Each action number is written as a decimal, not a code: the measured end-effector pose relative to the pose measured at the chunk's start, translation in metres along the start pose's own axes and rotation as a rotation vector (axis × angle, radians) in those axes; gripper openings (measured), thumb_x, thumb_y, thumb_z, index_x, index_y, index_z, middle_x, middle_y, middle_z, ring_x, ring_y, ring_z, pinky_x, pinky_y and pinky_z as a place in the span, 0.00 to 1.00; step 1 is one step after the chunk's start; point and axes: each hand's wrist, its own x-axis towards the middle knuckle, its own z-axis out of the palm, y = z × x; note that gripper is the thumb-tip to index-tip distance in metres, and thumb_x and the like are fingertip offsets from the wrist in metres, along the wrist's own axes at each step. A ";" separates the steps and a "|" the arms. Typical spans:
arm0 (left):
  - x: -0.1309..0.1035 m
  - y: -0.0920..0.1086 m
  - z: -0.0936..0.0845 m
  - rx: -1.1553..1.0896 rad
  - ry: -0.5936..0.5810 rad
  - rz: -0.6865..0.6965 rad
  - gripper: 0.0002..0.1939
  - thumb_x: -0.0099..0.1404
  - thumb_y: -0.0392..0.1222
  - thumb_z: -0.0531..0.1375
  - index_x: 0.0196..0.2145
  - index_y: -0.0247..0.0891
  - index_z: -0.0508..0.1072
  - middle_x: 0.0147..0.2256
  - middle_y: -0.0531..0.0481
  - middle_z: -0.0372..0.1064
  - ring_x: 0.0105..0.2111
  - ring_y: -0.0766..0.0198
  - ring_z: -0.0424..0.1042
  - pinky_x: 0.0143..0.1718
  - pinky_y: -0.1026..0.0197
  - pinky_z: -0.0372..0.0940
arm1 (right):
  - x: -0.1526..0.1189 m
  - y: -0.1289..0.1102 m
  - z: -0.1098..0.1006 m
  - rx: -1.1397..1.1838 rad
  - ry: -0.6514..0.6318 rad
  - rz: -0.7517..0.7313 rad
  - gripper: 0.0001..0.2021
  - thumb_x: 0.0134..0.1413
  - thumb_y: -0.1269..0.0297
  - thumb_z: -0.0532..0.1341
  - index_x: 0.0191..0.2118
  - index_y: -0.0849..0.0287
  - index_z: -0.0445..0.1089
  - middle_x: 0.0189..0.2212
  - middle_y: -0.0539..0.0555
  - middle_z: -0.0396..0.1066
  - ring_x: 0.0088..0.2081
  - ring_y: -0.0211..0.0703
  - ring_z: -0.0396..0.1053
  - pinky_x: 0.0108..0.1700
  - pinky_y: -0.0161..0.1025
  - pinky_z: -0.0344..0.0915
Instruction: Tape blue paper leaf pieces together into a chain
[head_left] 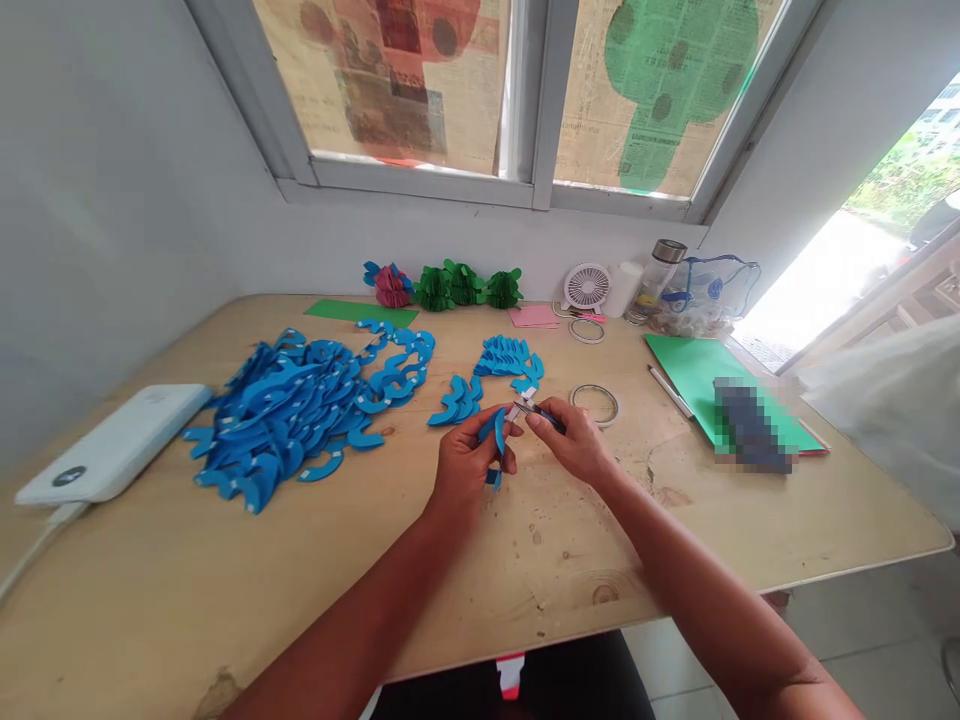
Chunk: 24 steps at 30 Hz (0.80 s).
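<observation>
Over the middle of the table, my left hand [466, 468] pinches a blue curved paper piece [499, 432] upright between thumb and fingers. My right hand [574, 438] is closed around a small dark tool [549, 416] with a thin metal tip; its exact kind is unclear. The tip meets a small white strip beside the blue piece. Just beyond the hands lie a fanned row of blue paper pieces [504, 356] and a smaller cluster of blue pieces [456, 402]. To the left is a large heap of blue curved paper pieces [289, 410], many with white tabs.
Tape rolls [595, 404] lie right of the hands. A white power bank [112, 445] sits at left. Along the back stand folded paper figures [450, 287], a small fan [587, 287] and a bottle [658, 282]. Green sheets [686, 375] and a pen [670, 391] are at right.
</observation>
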 end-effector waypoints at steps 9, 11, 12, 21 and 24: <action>-0.002 0.001 0.002 0.030 -0.012 -0.010 0.18 0.51 0.47 0.64 0.40 0.38 0.74 0.32 0.49 0.72 0.14 0.74 0.63 0.13 0.69 0.54 | 0.001 0.001 0.000 -0.014 -0.021 -0.040 0.16 0.53 0.53 0.54 0.27 0.62 0.65 0.18 0.45 0.54 0.21 0.31 0.50 0.24 0.31 0.46; -0.002 0.002 0.002 0.042 -0.026 -0.013 0.18 0.51 0.46 0.64 0.40 0.38 0.74 0.32 0.49 0.72 0.14 0.74 0.63 0.13 0.69 0.54 | 0.001 0.001 -0.001 -0.029 -0.029 -0.055 0.15 0.53 0.53 0.54 0.28 0.62 0.66 0.18 0.46 0.56 0.22 0.32 0.51 0.24 0.31 0.47; -0.002 0.002 0.002 0.046 -0.033 -0.014 0.18 0.51 0.46 0.64 0.40 0.38 0.74 0.33 0.49 0.72 0.13 0.74 0.64 0.13 0.69 0.55 | 0.001 0.001 -0.002 -0.036 -0.033 -0.063 0.15 0.53 0.53 0.54 0.29 0.62 0.67 0.19 0.46 0.57 0.22 0.32 0.52 0.24 0.31 0.48; -0.002 0.000 0.001 0.039 -0.087 -0.041 0.18 0.52 0.45 0.63 0.41 0.38 0.74 0.32 0.48 0.72 0.13 0.74 0.63 0.14 0.69 0.55 | 0.000 0.003 -0.002 -0.063 -0.029 -0.080 0.16 0.53 0.53 0.54 0.29 0.62 0.68 0.18 0.46 0.56 0.22 0.32 0.51 0.24 0.31 0.47; -0.002 0.001 0.000 0.045 -0.097 -0.052 0.17 0.52 0.45 0.63 0.41 0.38 0.74 0.32 0.49 0.72 0.13 0.74 0.63 0.14 0.69 0.54 | 0.000 0.002 -0.003 -0.065 -0.037 -0.087 0.16 0.54 0.54 0.54 0.30 0.62 0.68 0.18 0.46 0.56 0.22 0.32 0.51 0.24 0.31 0.47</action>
